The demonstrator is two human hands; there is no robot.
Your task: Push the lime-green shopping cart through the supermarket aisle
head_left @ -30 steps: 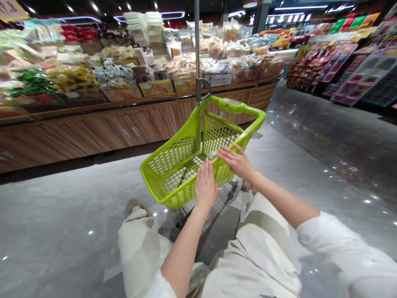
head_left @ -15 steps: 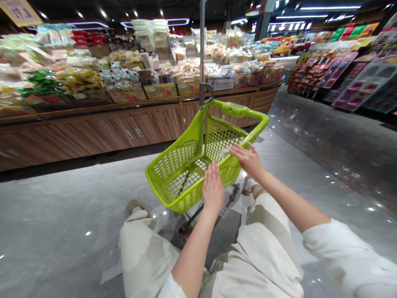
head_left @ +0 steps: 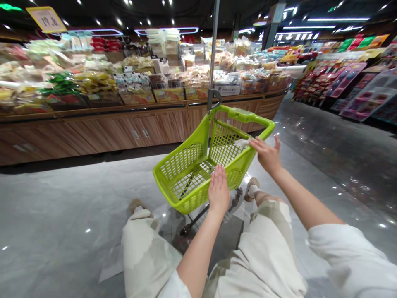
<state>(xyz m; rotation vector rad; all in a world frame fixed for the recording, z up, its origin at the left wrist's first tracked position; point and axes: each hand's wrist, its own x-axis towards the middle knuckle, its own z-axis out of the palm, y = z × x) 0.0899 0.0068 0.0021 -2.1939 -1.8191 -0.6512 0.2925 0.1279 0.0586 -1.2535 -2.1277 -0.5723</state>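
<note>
A lime-green shopping cart (head_left: 186, 198) with a lattice basket stands in front of my knees. My left hand (head_left: 218, 190) lies on its near rim, fingers straight and side by side, thumb hidden. Farther right along the same rim is my right hand (head_left: 266, 154), closed on a thin white wipe (head_left: 242, 142), perhaps tissue or cloth, that sticks out past the fingertips over the basket. A grey pole (head_left: 214, 49) rises from a bracket at the cart's far corner.
Beyond the cart runs a wood-fronted display counter (head_left: 118, 134) stacked with packaged food. A price sign (head_left: 47, 19) hangs at upper left. Racks of packets (head_left: 319, 80) line the right side. Glossy grey floor (head_left: 62, 215) surrounds my feet.
My right hand has slid right and slightly up along the rim, with the white wipe now reaching out past its fingers. My left hand stays at the rim. The view has shifted somewhat.
</note>
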